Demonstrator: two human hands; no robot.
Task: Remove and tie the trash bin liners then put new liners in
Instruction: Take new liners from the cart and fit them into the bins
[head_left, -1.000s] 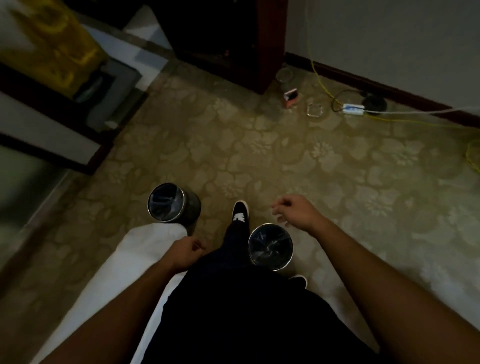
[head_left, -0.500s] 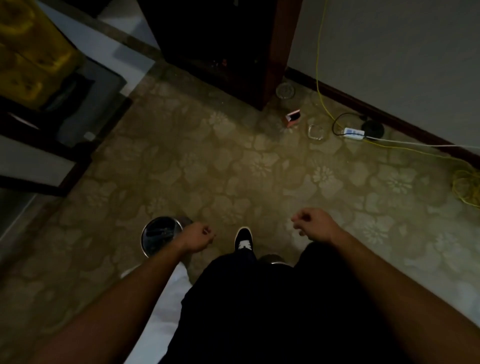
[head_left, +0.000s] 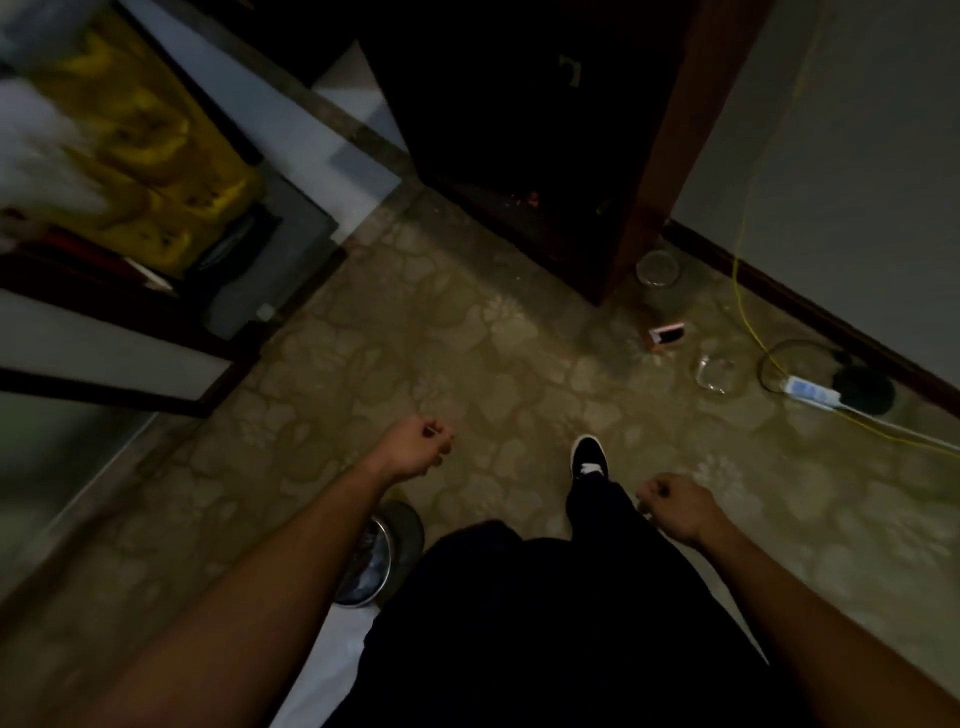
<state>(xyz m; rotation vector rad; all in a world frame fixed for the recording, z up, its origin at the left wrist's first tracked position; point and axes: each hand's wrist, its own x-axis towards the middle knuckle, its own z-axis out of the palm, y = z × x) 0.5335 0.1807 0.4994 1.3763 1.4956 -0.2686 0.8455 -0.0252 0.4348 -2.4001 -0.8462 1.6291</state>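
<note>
- A person looks down at their own bare arms over a patterned carpet floor (head_left: 467, 338) in a dim room.
- The left hand (head_left: 415, 449) and right hand (head_left: 678, 506) hang loosely curled with nothing in them, as they did a second ago.
- One black shoe (head_left: 588, 457) is planted ahead: the person has stepped forward.
- A second ago two round metal bins stood in plain view, one to the left and one between the feet.
- Now only one trash bin (head_left: 400, 535) shows, low in view and partly hidden under the left forearm; something pale and crumpled lies inside its rim.
- The other bin is out of sight behind the dark-clothed body.
- A yellow bag (head_left: 145, 150) at the upper left has grown larger in view.
- Likely meaning: no liner has been lifted yet, and the person seems to be moving off from the bins, perhaps to fetch supplies.
</note>
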